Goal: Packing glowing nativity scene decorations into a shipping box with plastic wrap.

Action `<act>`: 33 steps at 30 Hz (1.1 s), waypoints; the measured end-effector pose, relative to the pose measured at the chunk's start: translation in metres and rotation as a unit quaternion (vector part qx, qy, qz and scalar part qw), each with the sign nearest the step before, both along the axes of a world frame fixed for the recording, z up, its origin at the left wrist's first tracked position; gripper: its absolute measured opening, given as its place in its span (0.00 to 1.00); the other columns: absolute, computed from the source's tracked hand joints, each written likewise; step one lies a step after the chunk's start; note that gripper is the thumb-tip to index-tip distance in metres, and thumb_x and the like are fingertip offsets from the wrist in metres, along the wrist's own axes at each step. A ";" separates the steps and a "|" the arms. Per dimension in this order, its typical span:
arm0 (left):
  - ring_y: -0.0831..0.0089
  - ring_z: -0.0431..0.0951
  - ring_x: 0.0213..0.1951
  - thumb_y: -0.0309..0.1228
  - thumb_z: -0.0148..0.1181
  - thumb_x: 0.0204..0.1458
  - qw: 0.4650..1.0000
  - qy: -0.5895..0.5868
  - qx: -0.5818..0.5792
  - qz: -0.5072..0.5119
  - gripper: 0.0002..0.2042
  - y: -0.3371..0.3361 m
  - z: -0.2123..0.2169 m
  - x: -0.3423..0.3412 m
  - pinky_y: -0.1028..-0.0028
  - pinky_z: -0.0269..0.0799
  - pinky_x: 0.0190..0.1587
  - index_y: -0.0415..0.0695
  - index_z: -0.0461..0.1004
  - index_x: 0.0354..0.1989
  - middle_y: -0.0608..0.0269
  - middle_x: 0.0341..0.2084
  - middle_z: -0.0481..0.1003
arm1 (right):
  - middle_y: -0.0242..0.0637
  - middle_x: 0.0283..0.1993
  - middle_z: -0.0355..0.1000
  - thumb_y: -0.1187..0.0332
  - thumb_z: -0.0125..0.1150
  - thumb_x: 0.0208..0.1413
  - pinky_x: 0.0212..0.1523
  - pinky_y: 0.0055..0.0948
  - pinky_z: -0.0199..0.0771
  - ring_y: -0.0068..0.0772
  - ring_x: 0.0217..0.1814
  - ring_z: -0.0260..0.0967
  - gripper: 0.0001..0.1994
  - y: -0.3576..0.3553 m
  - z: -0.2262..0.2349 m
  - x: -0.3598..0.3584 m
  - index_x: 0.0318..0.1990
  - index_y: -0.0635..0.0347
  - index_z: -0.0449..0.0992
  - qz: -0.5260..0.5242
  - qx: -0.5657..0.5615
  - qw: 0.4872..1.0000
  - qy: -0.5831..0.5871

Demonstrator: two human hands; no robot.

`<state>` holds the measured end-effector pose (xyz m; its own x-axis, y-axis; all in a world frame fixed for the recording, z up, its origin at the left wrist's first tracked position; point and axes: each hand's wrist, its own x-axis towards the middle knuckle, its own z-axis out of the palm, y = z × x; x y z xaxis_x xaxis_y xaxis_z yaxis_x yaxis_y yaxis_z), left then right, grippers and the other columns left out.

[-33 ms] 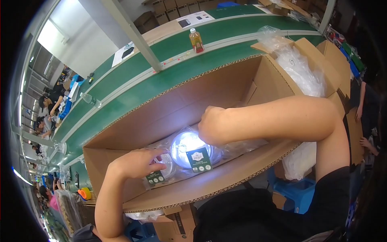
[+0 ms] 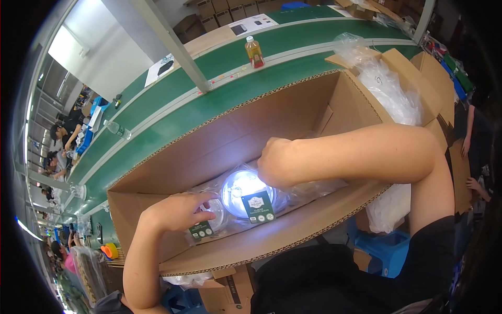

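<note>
- Our left hand (image 2: 178,212) rests curled fingers on a bagged round item (image 2: 212,220).
- Our right hand (image 2: 274,162), fisted, grips wrapping beside the glowing disc (image 2: 246,191), nearer it.

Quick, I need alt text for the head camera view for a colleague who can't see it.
A person reaches both bare hands into a large open cardboard box on their lap: the left hand rests on a bagged round clear item with a dark label, the right hand on a brighter, glaring one. Beyond lies a green conveyor belt with a bottle.
</note>
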<state>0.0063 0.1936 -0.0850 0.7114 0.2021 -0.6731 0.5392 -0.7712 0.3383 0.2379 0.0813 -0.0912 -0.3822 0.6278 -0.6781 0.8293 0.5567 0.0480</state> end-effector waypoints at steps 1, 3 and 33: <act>0.48 0.78 0.51 0.45 0.57 0.62 1.000 0.001 0.001 -0.004 0.25 0.000 -0.001 0.001 0.59 0.72 0.54 0.46 0.68 0.64 0.45 0.49 0.78 | 0.44 0.46 0.81 0.68 0.63 0.52 0.45 0.43 0.78 0.45 0.49 0.79 0.12 0.000 -0.003 0.002 0.44 0.60 0.84 -0.004 0.001 1.000 0.001; 0.48 0.78 0.51 0.45 0.58 0.61 1.000 -0.015 -0.001 -0.012 0.26 -0.002 -0.004 0.000 0.59 0.72 0.54 0.43 0.68 0.63 0.45 0.50 0.78 | 0.44 0.47 0.81 0.70 0.62 0.51 0.46 0.42 0.79 0.47 0.50 0.80 0.13 0.000 -0.019 0.010 0.45 0.61 0.84 -0.056 -0.016 0.998 0.005; 0.50 0.78 0.52 0.43 0.57 0.62 0.994 -0.060 0.060 -0.070 0.24 -0.010 0.014 0.001 0.56 0.74 0.55 0.40 0.70 0.61 0.46 0.49 0.79 | 0.40 0.49 0.81 0.63 0.68 0.50 0.47 0.44 0.81 0.41 0.52 0.79 0.16 0.042 -0.086 0.052 0.47 0.53 0.85 -0.078 -0.087 0.975 -0.191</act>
